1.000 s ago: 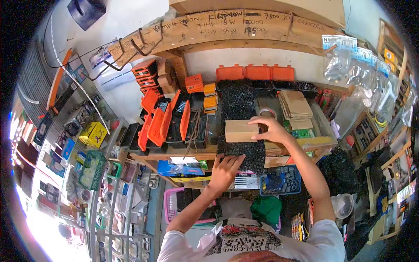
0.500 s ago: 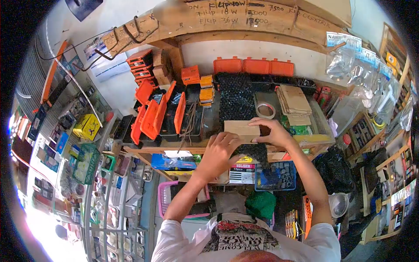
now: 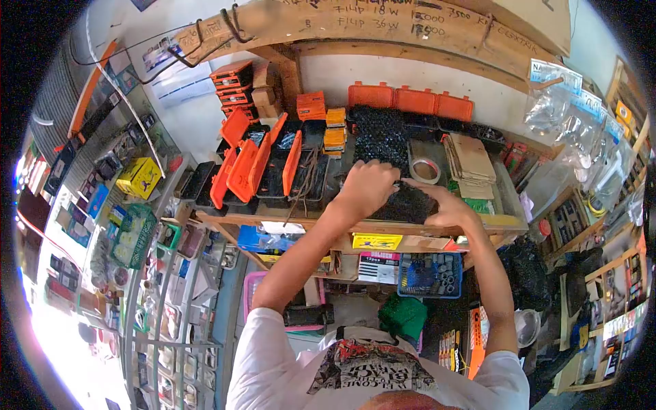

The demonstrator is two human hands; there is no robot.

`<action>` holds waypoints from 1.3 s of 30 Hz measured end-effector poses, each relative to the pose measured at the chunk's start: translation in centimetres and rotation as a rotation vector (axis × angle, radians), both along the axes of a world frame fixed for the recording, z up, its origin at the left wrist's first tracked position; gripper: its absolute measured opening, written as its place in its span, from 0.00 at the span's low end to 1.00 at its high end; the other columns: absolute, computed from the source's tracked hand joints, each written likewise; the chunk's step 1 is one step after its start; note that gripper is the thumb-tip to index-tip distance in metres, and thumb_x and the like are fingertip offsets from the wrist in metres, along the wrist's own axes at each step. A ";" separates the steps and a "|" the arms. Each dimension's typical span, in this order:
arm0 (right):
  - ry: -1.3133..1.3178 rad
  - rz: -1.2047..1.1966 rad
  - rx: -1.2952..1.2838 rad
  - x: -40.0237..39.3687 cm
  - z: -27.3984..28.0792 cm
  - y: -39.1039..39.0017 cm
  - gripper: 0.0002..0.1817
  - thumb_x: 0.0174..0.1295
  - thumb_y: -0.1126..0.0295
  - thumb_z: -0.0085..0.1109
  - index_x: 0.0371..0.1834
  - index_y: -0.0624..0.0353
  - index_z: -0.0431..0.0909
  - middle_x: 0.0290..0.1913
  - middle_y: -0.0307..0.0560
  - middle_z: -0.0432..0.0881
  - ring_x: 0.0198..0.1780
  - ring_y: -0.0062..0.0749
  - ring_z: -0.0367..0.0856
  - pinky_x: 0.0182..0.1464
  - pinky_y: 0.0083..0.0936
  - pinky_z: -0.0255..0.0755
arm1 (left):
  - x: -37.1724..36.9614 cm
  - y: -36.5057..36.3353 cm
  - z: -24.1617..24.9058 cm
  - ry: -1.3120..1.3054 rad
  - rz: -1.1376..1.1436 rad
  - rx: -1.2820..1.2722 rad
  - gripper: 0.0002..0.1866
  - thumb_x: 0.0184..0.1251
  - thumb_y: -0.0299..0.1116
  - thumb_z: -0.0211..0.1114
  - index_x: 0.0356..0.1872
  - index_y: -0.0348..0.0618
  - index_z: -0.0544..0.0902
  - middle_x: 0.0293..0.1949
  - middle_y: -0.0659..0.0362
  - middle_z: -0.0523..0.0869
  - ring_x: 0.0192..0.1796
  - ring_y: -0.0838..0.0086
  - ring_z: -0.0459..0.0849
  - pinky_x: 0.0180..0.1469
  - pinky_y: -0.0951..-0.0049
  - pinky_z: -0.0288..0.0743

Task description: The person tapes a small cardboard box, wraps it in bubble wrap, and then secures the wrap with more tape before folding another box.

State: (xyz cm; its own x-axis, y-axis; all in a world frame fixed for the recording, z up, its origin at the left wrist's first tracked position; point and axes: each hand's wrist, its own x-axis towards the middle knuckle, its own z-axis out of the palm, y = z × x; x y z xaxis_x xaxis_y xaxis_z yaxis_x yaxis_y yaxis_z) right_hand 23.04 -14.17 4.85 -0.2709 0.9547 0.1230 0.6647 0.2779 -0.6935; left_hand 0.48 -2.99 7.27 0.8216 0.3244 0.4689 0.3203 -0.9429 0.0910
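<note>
A black knobbly mesh sheet point(image 3: 408, 205) lies folded on the wooden bench point(image 3: 287, 224), its far part point(image 3: 379, 137) stretching toward the wall. My left hand point(image 3: 369, 188) curls over the fold's left end and grips it. My right hand point(image 3: 447, 207) presses on the right side of the folded sheet, thumb pointing toward the left hand. The small cardboard box seen earlier is hidden under the fold and my hands.
A tape roll point(image 3: 425, 169) and a stack of flat cardboard point(image 3: 471, 160) lie just beyond my hands. Open orange-lidded cases point(image 3: 256, 167) fill the bench's left half. A blue crate point(image 3: 430, 273) sits below, and plastic bags point(image 3: 574, 130) hang at right.
The part of the black sheet that hung over the bench edge has been lifted and folded over the cardboard box. My left hand rose from below the edge onto the bench top.
</note>
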 end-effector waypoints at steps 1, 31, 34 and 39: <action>-0.050 -0.009 -0.011 0.0 0.2 -0.1 0.51 0.44 0.62 0.79 0.75 0.61 0.65 0.75 0.53 0.68 0.77 0.43 0.63 0.78 0.35 0.55 | 0.5 0.6 0.2 0.042 0.001 -0.022 0.12 0.64 0.41 0.67 0.40 0.43 0.84 0.40 0.50 0.87 0.48 0.52 0.85 0.49 0.51 0.78; 0.170 -0.593 0.462 -1.1 -6.1 4.2 0.22 0.63 0.53 0.68 0.40 0.66 0.80 0.33 0.55 0.87 0.38 0.43 0.86 0.43 0.34 0.76 | 3.1 6.3 -6.4 -0.281 -0.062 -0.573 0.19 0.61 0.46 0.75 0.34 0.36 0.84 0.26 0.48 0.84 0.29 0.62 0.81 0.35 0.60 0.74; 0.173 -0.684 0.392 -0.8 -4.8 3.4 0.18 0.62 0.62 0.70 0.47 0.63 0.79 0.40 0.57 0.86 0.43 0.46 0.85 0.47 0.36 0.76 | 3.3 7.0 -6.6 -0.255 -0.089 -0.608 0.20 0.63 0.46 0.74 0.31 0.35 0.85 0.25 0.50 0.84 0.28 0.69 0.79 0.35 0.62 0.74; -0.145 -0.510 0.756 -4.2 0.6 0.3 0.19 0.61 0.63 0.69 0.52 0.58 0.79 0.50 0.53 0.83 0.54 0.51 0.81 0.57 0.42 0.72 | 3.6 8.2 -7.1 -0.203 -0.123 -0.686 0.21 0.64 0.48 0.73 0.32 0.36 0.87 0.24 0.55 0.85 0.28 0.76 0.76 0.34 0.67 0.72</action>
